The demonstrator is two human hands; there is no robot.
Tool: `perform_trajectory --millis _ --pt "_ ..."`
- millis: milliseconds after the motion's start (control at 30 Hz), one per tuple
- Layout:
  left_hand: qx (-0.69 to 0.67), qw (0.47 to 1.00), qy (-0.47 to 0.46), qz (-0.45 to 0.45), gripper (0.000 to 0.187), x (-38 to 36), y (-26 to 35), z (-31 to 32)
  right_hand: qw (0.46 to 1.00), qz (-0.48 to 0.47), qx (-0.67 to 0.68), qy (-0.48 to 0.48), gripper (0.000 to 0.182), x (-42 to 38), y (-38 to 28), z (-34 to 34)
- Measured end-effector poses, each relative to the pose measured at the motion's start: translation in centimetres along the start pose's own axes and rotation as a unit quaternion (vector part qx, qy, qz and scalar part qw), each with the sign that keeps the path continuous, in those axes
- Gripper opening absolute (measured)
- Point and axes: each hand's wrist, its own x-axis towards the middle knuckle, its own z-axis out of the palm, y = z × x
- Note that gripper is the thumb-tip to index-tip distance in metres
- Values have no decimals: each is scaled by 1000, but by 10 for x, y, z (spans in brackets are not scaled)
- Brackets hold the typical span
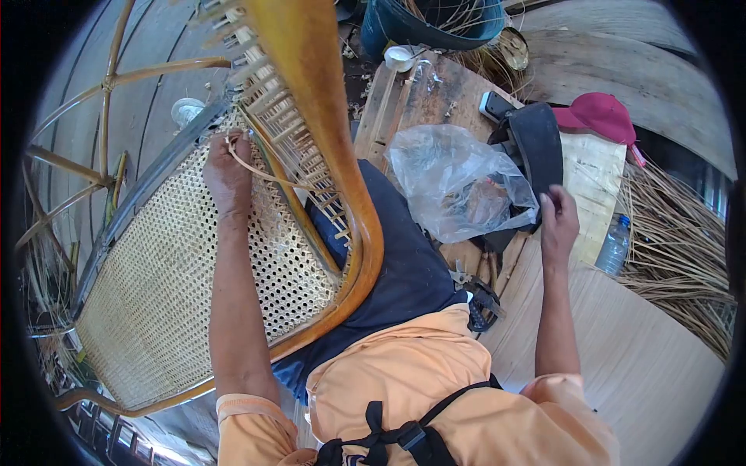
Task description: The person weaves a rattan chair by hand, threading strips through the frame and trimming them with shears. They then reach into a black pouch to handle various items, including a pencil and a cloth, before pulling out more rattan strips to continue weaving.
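My left hand (228,175) is closed in a pinch on a pale rattan strip (260,172), which curves right to the chair's wrapped edge. Beneath that hand lies the woven cane panel (183,256) of a chair, with open holes in its mesh. The curved, varnished wooden frame (365,225) runs over my lap, with rows of cane wrapping (284,116) along its inner side. My right hand (559,225) is raised to the right, beside a clear plastic bag (443,179) and a black curved band (536,140). Its fingers are loosely bent, thumb slightly apart, with nothing visible between them.
A wooden board (427,97) sits ahead. Farther right are a dark red cap (598,118), a water bottle (614,247) and a bundle of rattan strips (676,241). A teal bucket (431,31) holds more strips. Bamboo-like poles (107,89) stand at the left.
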Motion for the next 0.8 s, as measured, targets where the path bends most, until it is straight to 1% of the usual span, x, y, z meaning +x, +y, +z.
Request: perform_trajectory --millis 33,67,100,133,167,200,267,367,433,500,567,667,700,800 --pt "1 997 -41 -61 24 0 11 -5 999 7 -26 -32 27 9 -10 8" --pt "5 996 -49 -74 25 0 16 -8 998 -27 -58 -28 31 17 -11 20" --pt "9 998 -36 -46 25 -1 10 -6 994 -62 -87 -27 35 26 -3 30" --pt "-15 999 -10 31 22 -1 -2 -3 988 -96 -117 -25 40 32 5 39" --pt "2 1000 -13 -10 20 -2 9 -6 982 -107 -150 -46 46 36 11 42" --pt "23 999 -12 -20 19 -1 9 -6 982 -119 -142 -36 42 39 17 45" --pt "53 998 -18 -40 17 0 7 -3 983 -70 -164 -39 35 38 5 43" --pt "-16 999 -25 -36 16 -1 9 -5 985 -100 -137 -6 28 38 12 35" --pt "-15 1000 -20 -15 15 -1 3 -5 986 -89 -142 -25 26 35 10 29" --pt "-14 1000 -16 0 15 -2 1 -2 986 -78 -146 -34 26 33 12 22" --pt "-7 1000 -8 5 14 -3 3 -3 984 -77 -159 -19 27 34 15 20" --pt "-62 998 -6 -21 15 -8 9 -2 987 -55 -152 -23 27 31 16 17" --pt "28 999 5 34 14 -7 9 -3 988 -46 -145 -27 27 32 17 18" --pt "-3 1000 -4 16 13 -6 0 4 989 -49 -136 -27 27 32 23 18"
